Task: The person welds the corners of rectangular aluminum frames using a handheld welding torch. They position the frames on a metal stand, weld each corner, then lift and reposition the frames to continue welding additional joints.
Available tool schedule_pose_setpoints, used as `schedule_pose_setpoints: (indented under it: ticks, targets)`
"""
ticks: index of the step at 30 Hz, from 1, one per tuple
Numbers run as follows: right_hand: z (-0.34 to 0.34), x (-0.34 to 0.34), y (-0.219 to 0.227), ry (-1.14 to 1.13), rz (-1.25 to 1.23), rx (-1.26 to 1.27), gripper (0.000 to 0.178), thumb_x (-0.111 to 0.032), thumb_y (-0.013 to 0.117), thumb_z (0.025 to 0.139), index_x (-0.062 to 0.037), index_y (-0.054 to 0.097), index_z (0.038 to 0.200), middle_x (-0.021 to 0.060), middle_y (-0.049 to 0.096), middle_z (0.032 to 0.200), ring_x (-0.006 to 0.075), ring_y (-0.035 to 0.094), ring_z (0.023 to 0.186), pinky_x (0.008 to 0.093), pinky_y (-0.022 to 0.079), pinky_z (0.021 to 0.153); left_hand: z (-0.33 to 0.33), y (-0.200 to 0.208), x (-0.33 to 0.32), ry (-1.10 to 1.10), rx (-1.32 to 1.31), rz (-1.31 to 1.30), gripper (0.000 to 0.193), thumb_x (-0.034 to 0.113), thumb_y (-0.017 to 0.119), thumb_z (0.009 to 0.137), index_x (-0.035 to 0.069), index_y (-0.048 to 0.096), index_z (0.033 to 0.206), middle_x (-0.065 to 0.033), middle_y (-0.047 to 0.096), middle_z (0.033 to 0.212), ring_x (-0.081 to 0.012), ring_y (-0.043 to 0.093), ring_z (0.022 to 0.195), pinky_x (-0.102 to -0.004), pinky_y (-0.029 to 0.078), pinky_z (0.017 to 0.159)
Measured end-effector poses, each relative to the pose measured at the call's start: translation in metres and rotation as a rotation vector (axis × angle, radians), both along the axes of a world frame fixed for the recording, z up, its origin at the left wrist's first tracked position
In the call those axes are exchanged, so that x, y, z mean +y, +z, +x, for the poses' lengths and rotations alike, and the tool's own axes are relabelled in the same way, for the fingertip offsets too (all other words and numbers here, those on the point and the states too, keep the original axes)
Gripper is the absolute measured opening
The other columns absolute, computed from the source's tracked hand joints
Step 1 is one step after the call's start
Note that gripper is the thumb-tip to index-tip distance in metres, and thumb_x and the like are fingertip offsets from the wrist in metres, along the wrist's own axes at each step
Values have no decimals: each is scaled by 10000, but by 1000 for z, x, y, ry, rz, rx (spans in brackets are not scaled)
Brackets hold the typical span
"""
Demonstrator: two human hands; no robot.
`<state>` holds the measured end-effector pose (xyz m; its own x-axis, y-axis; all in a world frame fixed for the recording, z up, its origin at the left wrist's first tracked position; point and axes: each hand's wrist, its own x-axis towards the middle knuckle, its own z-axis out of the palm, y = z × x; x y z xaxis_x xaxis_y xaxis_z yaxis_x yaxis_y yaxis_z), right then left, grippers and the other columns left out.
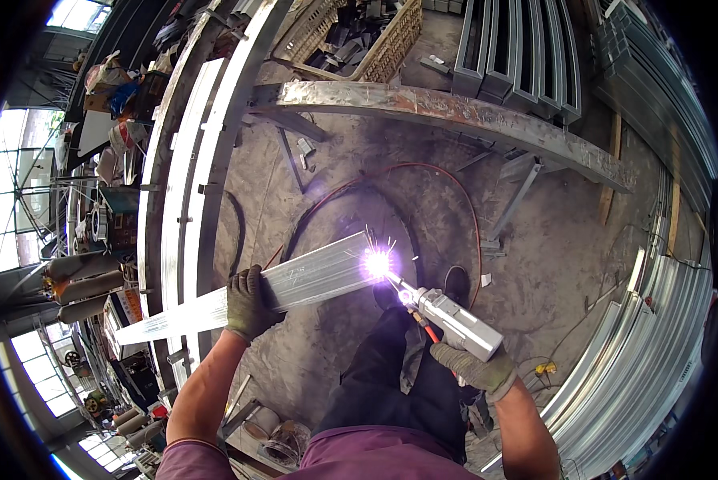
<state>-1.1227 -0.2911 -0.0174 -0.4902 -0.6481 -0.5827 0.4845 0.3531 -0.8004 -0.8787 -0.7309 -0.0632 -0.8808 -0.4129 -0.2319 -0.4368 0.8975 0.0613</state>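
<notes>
My left hand (pixel 252 304), in a dark work glove, is closed around a long silvery metal profile (pixel 319 274). The profile lies across the steel rails at left, and its right end sticks out over the floor. Gloved as well, my right hand (pixel 476 366) grips the rear of a grey handheld welding torch (pixel 459 322), whose nozzle points up and left at the profile's end. A bright white-violet glare with flying sparks burns where nozzle and metal meet, hiding the exact contact. A red hose (pixel 432 333) runs from beneath the torch toward my right hand.
A worn steel beam (pixel 455 120) on legs spans the far side. Behind it stand a yellow crate (pixel 403 44) of dark offcuts and stacked steel channels (pixel 515 56). Bundled metal profiles (pixel 639 376) lie at right. A looped cable (pixel 475 216) rests on the concrete floor near my feet.
</notes>
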Motion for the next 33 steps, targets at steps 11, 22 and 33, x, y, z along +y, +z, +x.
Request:
schedule_pose_setpoints:
  ticks: [11,22,33]
  targets:
    - [1,1,4,-19,-6,-34,446,-63,896,936,-4,756,1355,38,822,1157,84,756,1005,277,628,851,1,-2,-1,4,-5,2,1216,345,1005,537,12,407,1542,-259,569,1376,-466,545,1290,-583,425,1157]
    - [4,5,3,-3,35,-81,450,-83,897,943,-23,757,1366,-1,803,1121,38,709,918,232,587,765,0,-1,-1,-8,7,-1,1209,342,999,535,6,411,1537,-263,570,1371,-472,544,1286,-589,435,1144]
    - [6,3,5,-27,-19,-30,472,-7,849,934,-65,740,1390,-77,620,821,31,535,641,248,451,553,3,-3,-2,9,-16,7,1232,338,1004,539,-1,395,1555,-268,567,1385,-475,544,1292,-592,429,1154]
